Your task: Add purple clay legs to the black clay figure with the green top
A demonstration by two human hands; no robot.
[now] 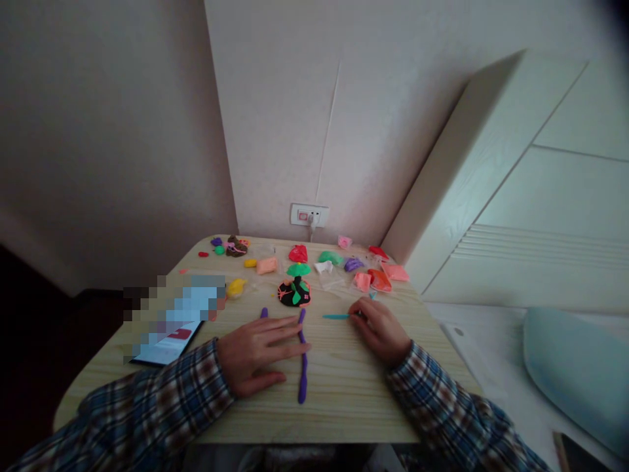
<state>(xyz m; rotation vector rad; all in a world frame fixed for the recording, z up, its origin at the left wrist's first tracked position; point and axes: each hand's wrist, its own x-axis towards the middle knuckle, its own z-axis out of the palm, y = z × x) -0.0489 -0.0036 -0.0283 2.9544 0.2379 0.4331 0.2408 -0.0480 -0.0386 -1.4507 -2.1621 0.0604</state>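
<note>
My left hand lies palm down with its fingers stretched out, the fingertips resting on a long purple clay roll. Another purple clay piece pokes out beyond that hand, mostly covered by it. In my right hand the fingers pinch a thin blue clay tool, whose tip points left toward the roll. Just beyond both hands stands a clay model with a black base, green leaves and a green umbrella-like top.
A tablet, partly blurred out, lies at the left. Bags of coloured clay, among them green, red and orange, line the back. Yellow clay sits by the tablet. Behind the table is a wall socket.
</note>
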